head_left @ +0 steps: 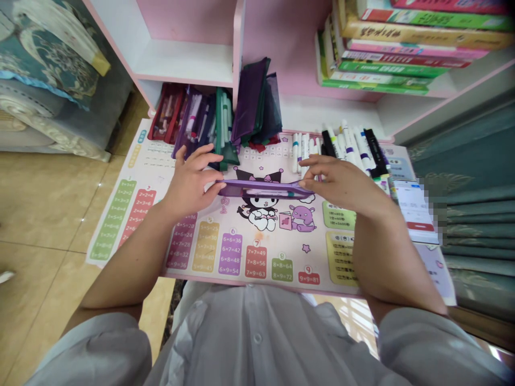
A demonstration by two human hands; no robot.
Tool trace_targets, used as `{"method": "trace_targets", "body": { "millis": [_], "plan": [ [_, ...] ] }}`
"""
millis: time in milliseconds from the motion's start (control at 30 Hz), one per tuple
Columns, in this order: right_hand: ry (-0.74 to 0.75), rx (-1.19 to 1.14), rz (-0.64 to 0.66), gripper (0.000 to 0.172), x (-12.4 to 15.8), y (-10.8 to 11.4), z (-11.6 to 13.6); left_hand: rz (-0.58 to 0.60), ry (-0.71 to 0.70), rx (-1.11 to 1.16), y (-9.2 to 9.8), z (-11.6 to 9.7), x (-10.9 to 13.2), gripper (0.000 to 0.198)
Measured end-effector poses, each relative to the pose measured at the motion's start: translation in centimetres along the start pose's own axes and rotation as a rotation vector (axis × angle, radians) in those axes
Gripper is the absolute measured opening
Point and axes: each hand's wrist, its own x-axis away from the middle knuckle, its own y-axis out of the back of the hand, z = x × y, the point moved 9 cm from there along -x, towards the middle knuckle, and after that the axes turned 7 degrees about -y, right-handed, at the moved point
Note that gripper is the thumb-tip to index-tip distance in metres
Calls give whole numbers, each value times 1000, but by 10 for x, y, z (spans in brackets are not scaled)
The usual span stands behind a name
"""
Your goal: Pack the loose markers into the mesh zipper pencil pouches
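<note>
Between my two hands a purple mesh zipper pouch [233, 188] is held level above the printed desk mat. At least one white marker [269, 192] shows inside it. My left hand [192, 182] pinches the pouch's left end between thumb and finger, the other fingers spread. The right end, by the zipper, is pinched by my right hand [340, 181]. Just behind my right hand lies a pile of loose markers [350, 145], white and black. Filled pouches, one red [163, 115] and one green [225, 120], stand behind my left hand.
A stack of flat purple and green pouches [253, 102] leans against the shelf divider [238, 43]. Books [398, 48] are piled on the right shelf. A phone [416, 212] lies at the desk mat's [265, 257] right side, near a curtain [478, 177].
</note>
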Motion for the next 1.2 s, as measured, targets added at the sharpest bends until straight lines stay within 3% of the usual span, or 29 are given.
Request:
{"method": "trace_targets", "body": {
  "millis": [1200],
  "plan": [
    [-35,35,-34,23,3,13,-15,-4,30,37,2,1,0,22]
  ]
}}
